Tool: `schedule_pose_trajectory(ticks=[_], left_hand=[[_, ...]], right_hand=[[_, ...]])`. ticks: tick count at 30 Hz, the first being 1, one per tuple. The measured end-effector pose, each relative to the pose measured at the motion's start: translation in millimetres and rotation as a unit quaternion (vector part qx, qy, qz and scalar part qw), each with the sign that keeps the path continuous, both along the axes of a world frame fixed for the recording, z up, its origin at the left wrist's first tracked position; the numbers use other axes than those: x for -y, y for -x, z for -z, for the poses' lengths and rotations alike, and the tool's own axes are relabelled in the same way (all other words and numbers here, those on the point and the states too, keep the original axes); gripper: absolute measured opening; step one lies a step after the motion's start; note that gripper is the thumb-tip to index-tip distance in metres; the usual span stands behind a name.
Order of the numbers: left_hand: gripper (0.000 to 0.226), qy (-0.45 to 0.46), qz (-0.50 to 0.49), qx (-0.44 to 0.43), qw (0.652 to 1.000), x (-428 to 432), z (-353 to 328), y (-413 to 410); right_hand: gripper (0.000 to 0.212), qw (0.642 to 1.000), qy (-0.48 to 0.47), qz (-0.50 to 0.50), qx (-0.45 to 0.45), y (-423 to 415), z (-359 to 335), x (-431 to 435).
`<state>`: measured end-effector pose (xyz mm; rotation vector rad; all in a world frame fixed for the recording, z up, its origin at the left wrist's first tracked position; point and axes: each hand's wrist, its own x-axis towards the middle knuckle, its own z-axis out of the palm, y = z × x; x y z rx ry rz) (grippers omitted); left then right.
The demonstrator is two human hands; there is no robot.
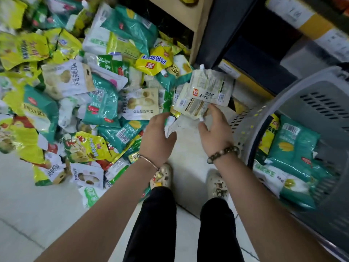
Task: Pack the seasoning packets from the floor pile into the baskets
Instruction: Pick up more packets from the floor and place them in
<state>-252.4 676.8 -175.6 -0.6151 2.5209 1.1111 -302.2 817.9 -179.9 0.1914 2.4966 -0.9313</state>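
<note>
While the R hand (215,133) pinches cream spout pouches (205,91) by their lower edge just left of the grey basket (321,91), the L hand (157,137), further left of basket, grips a white packet (171,128) at the pile (75,91) edge. Teal + white packets (294,154) lie inside basket.

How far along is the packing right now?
Done: several teal and yellow packets already lie in the grey basket. In hand: the right hand pinches pale spouted pouches; the left hand reaches beside them, hold unclear. Left: a large floor pile is unpacked, so most is undone.
</note>
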Motion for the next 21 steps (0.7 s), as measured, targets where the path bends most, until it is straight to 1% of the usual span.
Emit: schedule_pose_trajectory(ticks=[7,9,11,14,17,18,21], left_hand=[[0.055,-0.003,-0.003,0.081,0.997,3,96,-1],[0.055,-0.029,-0.031,0.115,0.992,-2,128,0],[0.054,-0.077,-0.077,0.162,0.981,-10,161,4],[0.054,-0.177,-0.190,0.215,0.942,-23,207,14],[0.052,-0.264,-0.289,0.212,0.896,-32,244,31],[0.051,-0.282,-0.301,0.212,0.886,-34,256,38],[0.050,-0.286,-0.310,0.222,0.879,-38,286,62]], right_hand=[[0.041,0.988,-0.092,0.016,0.123,19,107,9],[0.039,0.982,-0.120,0.011,0.148,32,139,6],[0.040,0.975,-0.153,-0.015,0.160,50,168,1],[0.038,0.971,-0.191,-0.048,0.137,83,202,-9],[0.042,0.973,-0.197,-0.051,0.106,119,229,-17],[0.043,0.974,-0.197,-0.056,0.097,131,238,-18],[0.046,0.973,-0.204,-0.086,0.064,167,264,-19]])
